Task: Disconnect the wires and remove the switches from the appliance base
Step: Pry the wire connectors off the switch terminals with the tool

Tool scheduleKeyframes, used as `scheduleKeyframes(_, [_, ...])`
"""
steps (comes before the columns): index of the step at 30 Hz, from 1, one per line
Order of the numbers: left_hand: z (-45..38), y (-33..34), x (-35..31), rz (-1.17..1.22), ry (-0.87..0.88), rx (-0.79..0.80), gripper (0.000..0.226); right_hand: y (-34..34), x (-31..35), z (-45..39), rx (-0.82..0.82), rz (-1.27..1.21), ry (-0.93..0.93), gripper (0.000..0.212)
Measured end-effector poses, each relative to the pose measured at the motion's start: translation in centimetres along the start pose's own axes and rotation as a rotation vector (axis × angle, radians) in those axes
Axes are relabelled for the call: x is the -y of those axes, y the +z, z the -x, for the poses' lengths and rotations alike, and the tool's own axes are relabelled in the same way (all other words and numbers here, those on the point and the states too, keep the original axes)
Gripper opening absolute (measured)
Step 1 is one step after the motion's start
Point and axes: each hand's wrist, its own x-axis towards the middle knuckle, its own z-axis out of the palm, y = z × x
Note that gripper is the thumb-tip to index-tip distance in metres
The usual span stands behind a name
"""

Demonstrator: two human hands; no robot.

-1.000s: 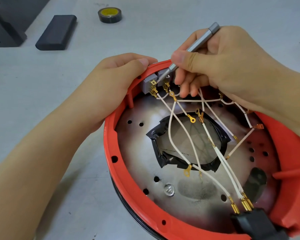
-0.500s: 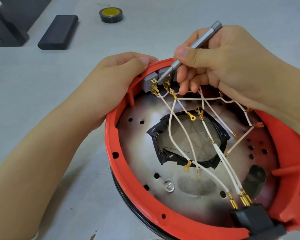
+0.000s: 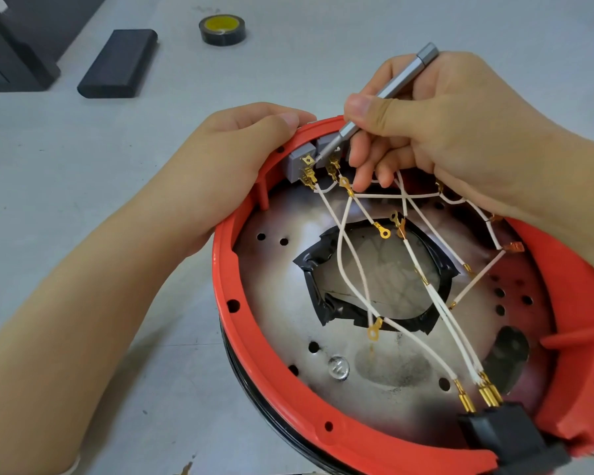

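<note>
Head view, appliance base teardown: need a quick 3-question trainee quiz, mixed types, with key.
1. True or false: the right hand holds the grey screwdriver with its tip at the terminals of the grey switches.
2. Multiple choice: the left hand is A) gripping the red rim of the appliance base beside the switches, B) holding the roll of tape, C) pulling a white wire.
3. Fill in: the wires at the black connector block on the near edge end in ____-coloured terminals.

Key: 1 true; 2 A; 3 gold.
</note>
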Motion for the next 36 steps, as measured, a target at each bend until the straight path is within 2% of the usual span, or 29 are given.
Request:
scheduleKeyframes(12, [-0.3, -0.2, 0.5, -0.02, -0.003, 0.024, 0.025, -0.2, -0.2, -0.2, -0.02, -0.083, -0.045, 0.02])
scheduleKeyframes(18, [-0.3, -0.1, 0.4, -0.022, -0.001, 0.015, 0.025, 0.3, 0.0, -0.9, 0.031, 0.032, -0.049, 0.021])
scheduleKeyframes(23, [-0.3, -0.1, 0.3, -0.064, 0.005, -0.004, 0.025, 0.1, 0.1, -1.2, 0.073, -0.026, -0.039, 0.021])
scheduleKeyframes(29, [-0.2, -0.2, 0.3, -0.063, 0.001, 0.0, 0.025, 0.3, -0.6, -0.4, 0.031, -0.028, -0.11, 0.021])
scheduleKeyframes(33, [-0.3, -0.2, 0.3, -0.063, 0.008, 0.0, 0.024, 0.5, -0.7, -0.1, 0.037, 0.074, -0.167, 0.019])
scheduleKeyframes(36, [-0.3, -0.2, 0.4, -0.059, 0.004, 0.001, 0.025, 0.5, -0.8, -0.2, 0.026, 0.026, -0.142, 0.02])
